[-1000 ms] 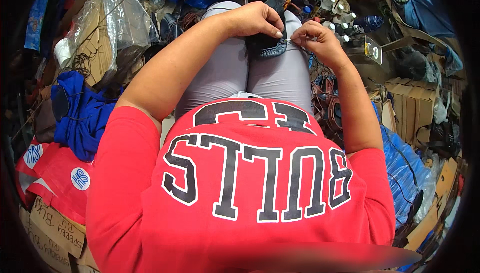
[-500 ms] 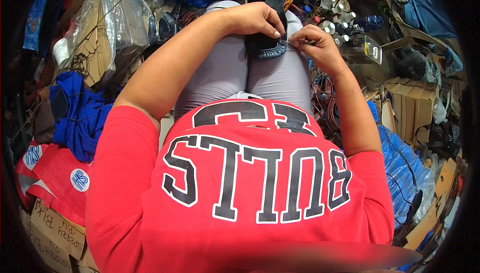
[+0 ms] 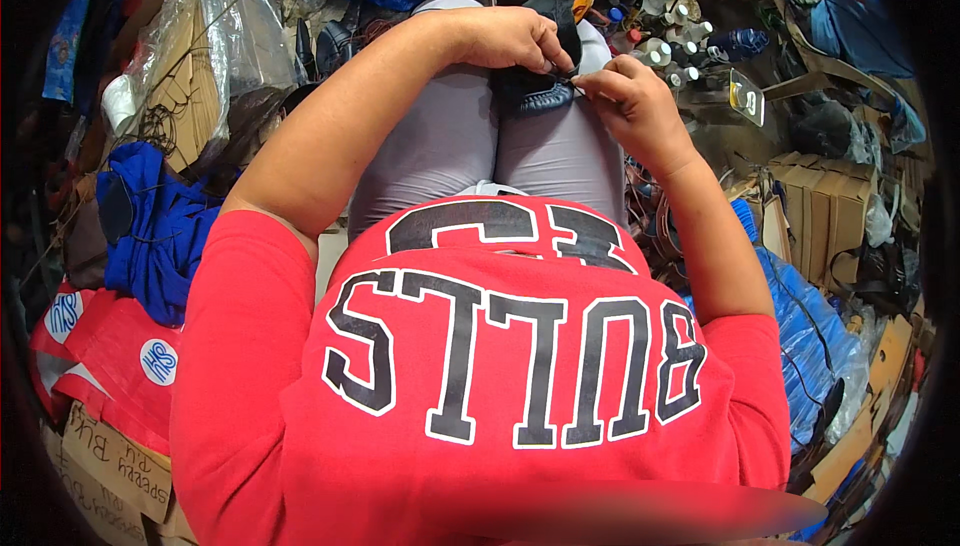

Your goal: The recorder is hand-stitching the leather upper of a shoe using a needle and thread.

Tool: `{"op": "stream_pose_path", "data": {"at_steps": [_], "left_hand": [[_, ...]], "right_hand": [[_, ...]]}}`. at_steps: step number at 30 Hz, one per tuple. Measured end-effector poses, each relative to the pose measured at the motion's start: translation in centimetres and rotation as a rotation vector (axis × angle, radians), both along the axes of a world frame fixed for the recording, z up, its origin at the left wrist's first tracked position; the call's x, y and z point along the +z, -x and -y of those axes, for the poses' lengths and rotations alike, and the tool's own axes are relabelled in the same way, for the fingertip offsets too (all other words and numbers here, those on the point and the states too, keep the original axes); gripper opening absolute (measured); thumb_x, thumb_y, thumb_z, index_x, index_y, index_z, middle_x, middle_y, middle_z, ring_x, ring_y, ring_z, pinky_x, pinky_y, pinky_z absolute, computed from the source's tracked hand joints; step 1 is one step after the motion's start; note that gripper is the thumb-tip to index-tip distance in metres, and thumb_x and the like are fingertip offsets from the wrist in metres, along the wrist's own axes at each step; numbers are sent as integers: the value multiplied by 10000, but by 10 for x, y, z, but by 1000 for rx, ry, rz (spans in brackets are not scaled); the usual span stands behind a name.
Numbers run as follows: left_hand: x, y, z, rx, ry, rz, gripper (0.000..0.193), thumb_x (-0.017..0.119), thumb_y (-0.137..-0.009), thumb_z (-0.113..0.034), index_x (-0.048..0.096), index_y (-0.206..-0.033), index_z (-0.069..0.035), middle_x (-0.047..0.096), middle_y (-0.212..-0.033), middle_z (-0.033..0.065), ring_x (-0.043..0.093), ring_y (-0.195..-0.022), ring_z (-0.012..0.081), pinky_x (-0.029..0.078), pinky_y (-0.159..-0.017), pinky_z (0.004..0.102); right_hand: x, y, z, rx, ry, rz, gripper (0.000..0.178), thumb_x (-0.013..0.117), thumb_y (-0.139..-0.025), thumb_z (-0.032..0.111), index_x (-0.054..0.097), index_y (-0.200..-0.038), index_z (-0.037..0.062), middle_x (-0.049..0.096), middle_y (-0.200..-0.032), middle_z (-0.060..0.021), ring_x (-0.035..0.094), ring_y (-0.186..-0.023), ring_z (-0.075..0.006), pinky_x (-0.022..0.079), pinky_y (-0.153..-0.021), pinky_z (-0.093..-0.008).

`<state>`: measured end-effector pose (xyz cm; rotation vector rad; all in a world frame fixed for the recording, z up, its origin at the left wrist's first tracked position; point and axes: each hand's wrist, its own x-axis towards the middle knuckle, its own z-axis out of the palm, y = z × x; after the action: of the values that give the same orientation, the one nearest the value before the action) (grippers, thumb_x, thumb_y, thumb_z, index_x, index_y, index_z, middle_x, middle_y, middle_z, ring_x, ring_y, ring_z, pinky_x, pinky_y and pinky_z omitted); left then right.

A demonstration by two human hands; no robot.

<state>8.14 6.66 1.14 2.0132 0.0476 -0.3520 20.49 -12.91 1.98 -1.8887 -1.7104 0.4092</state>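
Head view: I see the black shoe [image 3: 518,84] on the thighs [image 3: 435,141], long axis pointing away from the body, gathered toe [image 3: 547,102] nearest; left hand [image 3: 525,43] arches over it, right hand [image 3: 632,104] angles in at its right edge, both pinched together, on what I can't tell

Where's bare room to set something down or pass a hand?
The grey trouser lap is bare between the forearms, bordered by the red shirt nearest the body and the dark shoe-like piece farther out. It's tight at that piece, where the left hand and right hand nearly meet. Crowded: bottles beyond the right hand, cardboard and clear plastic left.
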Motion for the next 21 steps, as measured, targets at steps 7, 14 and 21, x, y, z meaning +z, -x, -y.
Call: {"op": "stream_pose_path", "data": {"at_steps": [7, 14, 21], "left_hand": [[2, 1, -2, -92, -123, 82, 343, 614, -791, -82, 643, -1133, -78, 510, -893, 81, 526, -893, 196, 398, -834, 287], [-3, -8, -5, 118, -57, 65, 237, 701, -689, 0, 685, -922, -37, 672, -811, 36, 614, -786, 125, 477, -763, 260], [-15, -2, 6, 309, -286, 499, 262, 758, -641, -48, 657, -883, -50, 633, -856, 81, 614, -799, 194, 478, -760, 285]], "right_hand": [[31, 22, -19, 138, 167, 535, 179, 535, -764, 42, 662, -885, 75, 580, -868, -117, 578, -863, -295, 436, -771, -397], [18, -3, -29, 154, 197, 293, 218, 604, -747, 47, 697, -918, 146, 603, -840, -118, 605, -806, -323, 488, -723, -397], [-8, -9, -30, 56, 122, -11, 122, 658, -766, 92, 699, -879, 113, 620, -837, -109, 623, -755, -250, 494, -693, -347]]}}
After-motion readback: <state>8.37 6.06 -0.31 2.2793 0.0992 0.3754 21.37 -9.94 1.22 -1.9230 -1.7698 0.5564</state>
